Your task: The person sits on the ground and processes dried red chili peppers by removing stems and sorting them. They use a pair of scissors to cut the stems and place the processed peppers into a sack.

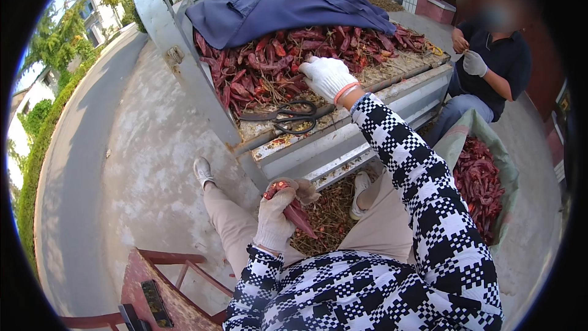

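Note:
My left hand (pixel 278 216), in a pale work glove, is closed around several dried red chili peppers (pixel 299 218) above my lap. Their cut or stemless ends face up and one long pod points down. My right hand (pixel 325 77), in a white knit glove with an orange band at the wrist, reaches to the front of the pile of dried red chili peppers (pixel 271 62) on the truck bed. Its fingertips are at the pods; whether they grip one cannot be told. Black-handled scissors (pixel 294 116) lie on the bed's edge, left of and nearer than my right hand.
A blue cloth (pixel 294 4) covers the back of the pile. The truck's metal tailgate (pixel 349 133) runs before my knees. At the right, a woven sack (pixel 507 165) holds red peppers (pixel 477 184); behind it sits another person (pixel 498 55). Stem debris (pixel 326 211) covers the ground below. A red metal frame (pixel 161 285) stands lower left.

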`<state>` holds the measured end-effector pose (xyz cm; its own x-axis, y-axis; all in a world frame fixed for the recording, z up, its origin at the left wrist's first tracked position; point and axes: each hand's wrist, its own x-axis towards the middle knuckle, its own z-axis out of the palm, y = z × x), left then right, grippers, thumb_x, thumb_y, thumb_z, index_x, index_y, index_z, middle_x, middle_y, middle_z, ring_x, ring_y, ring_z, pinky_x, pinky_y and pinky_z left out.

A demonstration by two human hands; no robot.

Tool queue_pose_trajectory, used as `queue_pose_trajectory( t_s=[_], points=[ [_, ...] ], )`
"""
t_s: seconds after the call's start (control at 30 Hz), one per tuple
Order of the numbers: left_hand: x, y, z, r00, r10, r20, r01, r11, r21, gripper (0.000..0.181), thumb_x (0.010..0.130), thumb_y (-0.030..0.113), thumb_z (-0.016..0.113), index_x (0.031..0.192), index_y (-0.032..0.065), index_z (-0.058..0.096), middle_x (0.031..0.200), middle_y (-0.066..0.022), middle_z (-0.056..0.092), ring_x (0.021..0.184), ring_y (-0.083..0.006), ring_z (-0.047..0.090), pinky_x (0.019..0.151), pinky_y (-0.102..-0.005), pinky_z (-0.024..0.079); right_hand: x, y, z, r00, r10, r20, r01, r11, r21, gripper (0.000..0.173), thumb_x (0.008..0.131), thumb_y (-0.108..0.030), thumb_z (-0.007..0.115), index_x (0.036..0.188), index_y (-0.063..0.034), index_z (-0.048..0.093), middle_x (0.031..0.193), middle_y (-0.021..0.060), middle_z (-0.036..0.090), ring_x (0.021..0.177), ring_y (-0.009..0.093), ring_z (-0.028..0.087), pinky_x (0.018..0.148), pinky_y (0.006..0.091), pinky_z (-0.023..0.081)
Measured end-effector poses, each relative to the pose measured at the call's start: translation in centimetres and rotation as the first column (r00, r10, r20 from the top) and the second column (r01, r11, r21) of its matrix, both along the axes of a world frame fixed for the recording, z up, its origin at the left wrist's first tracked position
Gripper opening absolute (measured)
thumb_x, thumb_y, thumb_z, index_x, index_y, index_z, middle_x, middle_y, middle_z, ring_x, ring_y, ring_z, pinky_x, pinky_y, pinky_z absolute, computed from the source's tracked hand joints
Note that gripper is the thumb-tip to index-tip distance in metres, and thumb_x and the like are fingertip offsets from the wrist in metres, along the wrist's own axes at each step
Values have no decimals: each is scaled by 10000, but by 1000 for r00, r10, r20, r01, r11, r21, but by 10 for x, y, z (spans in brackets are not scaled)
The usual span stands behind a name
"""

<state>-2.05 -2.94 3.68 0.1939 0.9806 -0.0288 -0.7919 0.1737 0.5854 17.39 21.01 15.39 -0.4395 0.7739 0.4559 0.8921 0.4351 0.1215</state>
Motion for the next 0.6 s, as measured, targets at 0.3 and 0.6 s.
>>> queue_pose_trajectory(
  t_s=[0.3,0.6],
  points=[
    [12,9,-5,992,6,125,-10,999,33,248,933,61,646,1143,-64,610,1339,-260,589,1243,-378,579,1089,-577,474,28,-116,3,643,-255,-722,-369,723,-584,292,889,-267,605,926,-2,722,711,64,633,682,133,587,632,297,474],
    [3,23,-15,975,62,212,-47,996,-76,382,995,120,606,1349,28,492,1290,-149,605,1149,-290,626,1054,-537,495,-15,-183,-18,900,72,-431,-361,678,-640,395,874,-391,603,993,-36,726,851,221,690,814,383,679,773,451,533]
  ],
)
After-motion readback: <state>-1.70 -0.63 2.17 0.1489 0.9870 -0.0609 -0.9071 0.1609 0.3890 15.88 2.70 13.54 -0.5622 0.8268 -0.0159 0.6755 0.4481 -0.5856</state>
